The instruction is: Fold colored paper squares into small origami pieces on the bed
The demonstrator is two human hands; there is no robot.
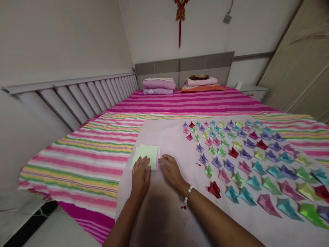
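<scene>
A stack of square paper sheets (147, 154), pale green on top with other colours showing at its edges, lies on a white board (169, 137). My left hand (141, 175) rests on the stack's lower left part, fingers stretched out and pointing away from me. Beside the stack's right edge is my right hand (171, 169), its fingertips close to or touching that edge, fingers slightly bent and apart. A beaded bracelet (188, 195) circles my right wrist. To the right, many small folded paper boats (233, 152) in several colours stand in rows, a red one (214, 189) nearest my right forearm.
Under the board is a bed with a striped sheet (89, 154). Small red scraps (183, 207) lie on the board. A metal rail (97, 96) runs along the left side. Folded bedding (158, 85) sits at the headboard (192, 65); a bedside cabinet (253, 91) stands at far right.
</scene>
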